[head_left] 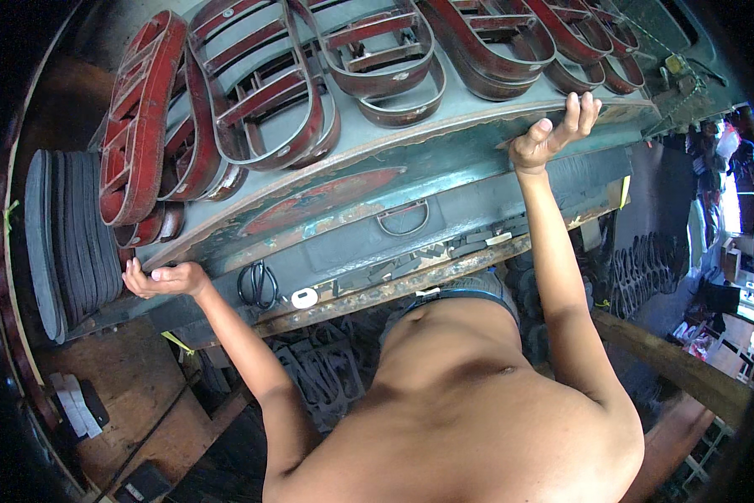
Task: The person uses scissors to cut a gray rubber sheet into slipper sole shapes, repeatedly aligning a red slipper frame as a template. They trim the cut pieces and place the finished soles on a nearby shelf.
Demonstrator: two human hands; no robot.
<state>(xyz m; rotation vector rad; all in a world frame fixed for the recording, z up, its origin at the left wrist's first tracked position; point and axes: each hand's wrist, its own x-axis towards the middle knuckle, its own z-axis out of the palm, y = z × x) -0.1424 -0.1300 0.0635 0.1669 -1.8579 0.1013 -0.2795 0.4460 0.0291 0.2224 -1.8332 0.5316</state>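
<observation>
My left hand [167, 280] is at the left corner of a green metal machine beam [343, 197], palm turned up and fingers loosely bent with nothing in them. Up at the beam's right part is my right hand [553, 138], its fingers raised and apart at the front lip; it holds nothing. Whether either hand presses on the metal, I cannot tell. Red sole-shaped cutting dies [272, 101] stand in a row on top of the beam, several of them stacked. Below the beam, one narrow die [404, 220] rests on a dark grey sheet [335, 243].
A thick stack of dark grey sheets [75, 243] stands at the left. Along the bench's front edge lie a white rounded device [304, 298], a coiled black cable [258, 285] and scrap strips [410, 261]. Cut-out sheet waste [645, 268] hangs at the right, near a wooden beam [670, 365].
</observation>
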